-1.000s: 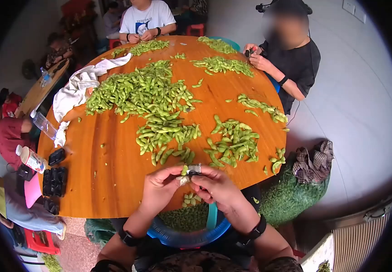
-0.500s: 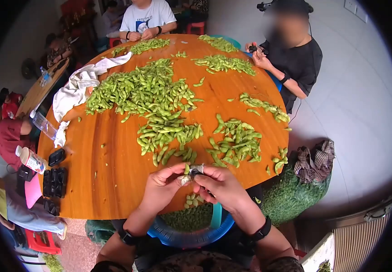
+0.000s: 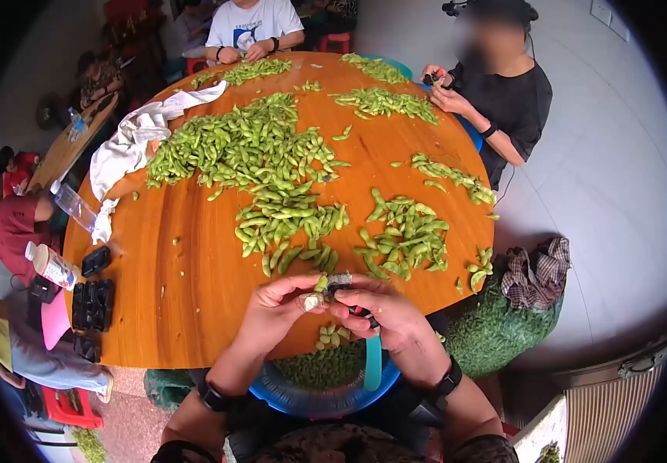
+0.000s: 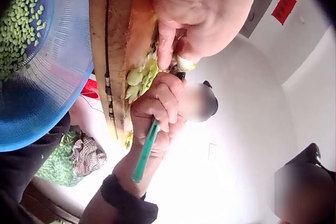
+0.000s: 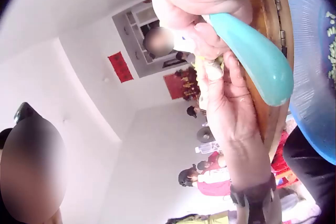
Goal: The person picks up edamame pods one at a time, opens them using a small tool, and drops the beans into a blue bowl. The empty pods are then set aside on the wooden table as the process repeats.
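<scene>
Over the table's near edge, my left hand pinches a green soybean pod between thumb and fingertips, with a white wrapping at the thumb tip. Opposite it, my right hand grips a tool whose teal handle sticks out below the fist; its dark working end meets the pod. Grey tape-like material covers a right fingertip. The right wrist view shows the handle large and curved. Under both hands sits a blue basket of shelled beans. A few beans lie at the table edge.
Heaps of pods cover the wooden table, with a smaller heap nearer. A white cloth, bottles and black cases line the left side. Two people sit across; a green sack stands right.
My hands stay together at the pod, with small shifts of the fingers. The right hand and its teal handle have moved slightly right and turned. The head view has shifted a little.
</scene>
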`<state>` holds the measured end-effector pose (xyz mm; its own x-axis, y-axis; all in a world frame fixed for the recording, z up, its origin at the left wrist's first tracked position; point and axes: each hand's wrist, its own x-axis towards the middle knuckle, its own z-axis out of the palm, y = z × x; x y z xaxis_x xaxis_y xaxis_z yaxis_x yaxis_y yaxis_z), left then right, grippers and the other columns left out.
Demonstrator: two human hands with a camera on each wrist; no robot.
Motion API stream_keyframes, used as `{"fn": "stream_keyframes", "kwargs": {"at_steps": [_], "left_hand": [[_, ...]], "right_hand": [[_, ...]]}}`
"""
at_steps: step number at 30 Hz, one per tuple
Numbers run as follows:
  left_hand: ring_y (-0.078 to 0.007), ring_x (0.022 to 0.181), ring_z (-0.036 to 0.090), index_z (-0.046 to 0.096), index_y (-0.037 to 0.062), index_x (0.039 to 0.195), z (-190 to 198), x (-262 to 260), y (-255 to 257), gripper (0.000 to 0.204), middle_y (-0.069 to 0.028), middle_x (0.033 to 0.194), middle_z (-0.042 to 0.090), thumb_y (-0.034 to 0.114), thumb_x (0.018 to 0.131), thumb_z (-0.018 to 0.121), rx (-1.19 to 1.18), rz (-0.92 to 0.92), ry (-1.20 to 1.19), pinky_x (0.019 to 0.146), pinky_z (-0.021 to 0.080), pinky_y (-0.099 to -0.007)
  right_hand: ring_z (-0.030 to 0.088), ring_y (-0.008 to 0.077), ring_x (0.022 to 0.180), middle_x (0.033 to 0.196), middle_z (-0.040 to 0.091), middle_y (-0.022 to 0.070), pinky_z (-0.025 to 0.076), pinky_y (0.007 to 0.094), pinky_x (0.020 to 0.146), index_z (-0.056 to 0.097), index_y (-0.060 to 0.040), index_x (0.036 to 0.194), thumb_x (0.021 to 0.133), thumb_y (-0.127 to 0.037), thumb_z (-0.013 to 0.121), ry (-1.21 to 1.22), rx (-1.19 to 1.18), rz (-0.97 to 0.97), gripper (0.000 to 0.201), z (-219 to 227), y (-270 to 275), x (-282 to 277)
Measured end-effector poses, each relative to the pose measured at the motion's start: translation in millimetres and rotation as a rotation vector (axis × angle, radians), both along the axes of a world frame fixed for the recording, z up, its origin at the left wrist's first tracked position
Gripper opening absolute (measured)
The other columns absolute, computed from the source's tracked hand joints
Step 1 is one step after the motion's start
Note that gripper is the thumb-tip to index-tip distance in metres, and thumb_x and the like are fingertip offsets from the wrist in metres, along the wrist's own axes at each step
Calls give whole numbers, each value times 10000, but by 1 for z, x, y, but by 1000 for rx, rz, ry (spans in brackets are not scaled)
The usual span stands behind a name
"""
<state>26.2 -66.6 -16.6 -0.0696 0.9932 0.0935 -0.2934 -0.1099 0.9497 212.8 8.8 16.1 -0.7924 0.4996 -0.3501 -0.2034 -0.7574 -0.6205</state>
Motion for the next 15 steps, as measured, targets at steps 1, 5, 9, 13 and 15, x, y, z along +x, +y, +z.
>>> {"fn": "stream_keyframes", "kwargs": {"at_steps": [1,5,9,13,15], "left_hand": [[-144,984,624,613,4,1176,3,0,0,274,-73,1128,647,-40,912,555,-39,-10,1,871,524,-285],[-136,979,625,591,0,1218,0,4,2,303,-65,1119,652,-30,920,546,-58,27,81,867,517,-276],[-107,960,614,575,0,1247,2,6,0,324,-42,1038,675,23,924,564,-3,37,211,846,504,-260],[-70,848,603,564,18,1275,3,5,-1,317,-21,922,670,70,968,505,56,84,396,762,491,-231],[-60,797,598,560,22,1281,5,5,-3,316,-12,873,661,79,980,482,57,73,450,721,489,-224]], "right_hand": [[426,64,457,694,546,10,303,181,384,615,-41,974,914,-93,572,-7,-2,4,91,0,0,0],[493,84,502,693,573,19,381,204,444,626,-37,986,918,-86,566,-287,400,-148,103,1,-18,-13],[557,81,609,693,593,28,458,260,565,610,-25,1022,899,-51,570,-412,1057,-133,132,-5,-32,-21],[530,60,624,698,575,-5,440,235,556,618,-25,1014,901,-32,549,-380,773,-130,133,-2,-34,-26],[516,48,634,709,568,-18,429,220,559,620,-33,1021,905,-29,541,-324,828,-176,141,-6,-33,-28]]}}
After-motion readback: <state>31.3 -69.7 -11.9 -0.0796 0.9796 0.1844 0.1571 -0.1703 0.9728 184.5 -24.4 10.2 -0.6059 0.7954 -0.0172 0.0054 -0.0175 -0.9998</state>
